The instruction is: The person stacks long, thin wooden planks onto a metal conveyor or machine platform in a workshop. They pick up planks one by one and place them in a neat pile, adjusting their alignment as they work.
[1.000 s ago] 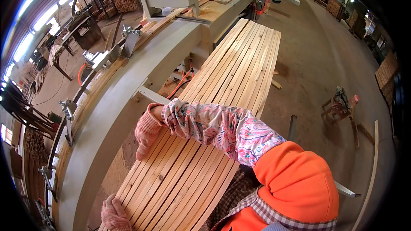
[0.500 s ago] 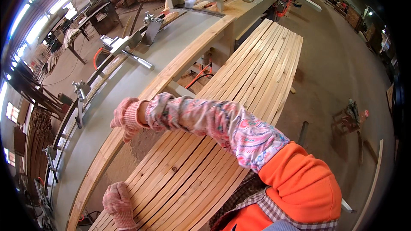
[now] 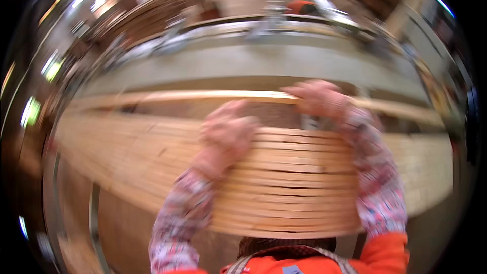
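Note:
Motion blurs the picture. A long pale wooden strip (image 3: 223, 95) runs crosswise along the near edge of a grey machine table (image 3: 233, 58). My right hand (image 3: 322, 100), in a pinkish glove, is on this strip right of centre, its fingers closed over it. On my near side lies a wide row of wooden slats (image 3: 284, 182), packed side by side with narrow dark gaps. My left hand (image 3: 227, 134), also gloved, rests at the far edge of the slats, just short of the strip. Blur smears its fingers, so their grip is unclear.
Metal clamps (image 3: 261, 28) and a rail line the far side of the machine table. A grey machine part (image 3: 431, 40) rises at the far right. Stacked timber (image 3: 147, 15) shows blurred in the background. Brown floor (image 3: 127, 218) lies beyond the slats' near edge.
My view has swung so the strip and slats now lie crosswise. My left hand has come from the slats' near end towards the middle, closer to my right hand, which stays at the strip.

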`<action>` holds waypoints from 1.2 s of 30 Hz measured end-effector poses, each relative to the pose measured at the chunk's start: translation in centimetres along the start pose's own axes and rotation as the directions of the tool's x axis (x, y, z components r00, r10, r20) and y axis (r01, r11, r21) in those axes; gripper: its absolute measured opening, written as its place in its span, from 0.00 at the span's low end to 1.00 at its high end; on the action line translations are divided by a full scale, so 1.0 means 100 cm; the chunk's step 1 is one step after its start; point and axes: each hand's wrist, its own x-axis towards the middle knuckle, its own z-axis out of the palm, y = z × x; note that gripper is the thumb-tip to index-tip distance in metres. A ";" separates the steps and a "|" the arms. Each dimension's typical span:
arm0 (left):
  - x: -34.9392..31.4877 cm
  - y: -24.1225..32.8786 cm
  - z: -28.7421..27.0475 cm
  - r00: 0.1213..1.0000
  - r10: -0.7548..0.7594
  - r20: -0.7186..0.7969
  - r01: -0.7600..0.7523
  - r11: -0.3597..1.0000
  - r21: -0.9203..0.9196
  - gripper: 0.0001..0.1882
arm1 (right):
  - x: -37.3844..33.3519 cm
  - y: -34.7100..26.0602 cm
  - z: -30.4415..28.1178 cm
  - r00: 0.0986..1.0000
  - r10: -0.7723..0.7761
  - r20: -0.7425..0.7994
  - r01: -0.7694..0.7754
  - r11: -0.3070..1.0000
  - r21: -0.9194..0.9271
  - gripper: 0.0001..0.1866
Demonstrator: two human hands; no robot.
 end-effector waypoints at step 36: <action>-0.016 -0.012 -0.006 0.868 -0.256 0.425 0.238 0.967 0.096 0.21 | -0.060 -0.007 0.038 0.997 0.074 -0.021 -0.070 0.985 0.156 0.41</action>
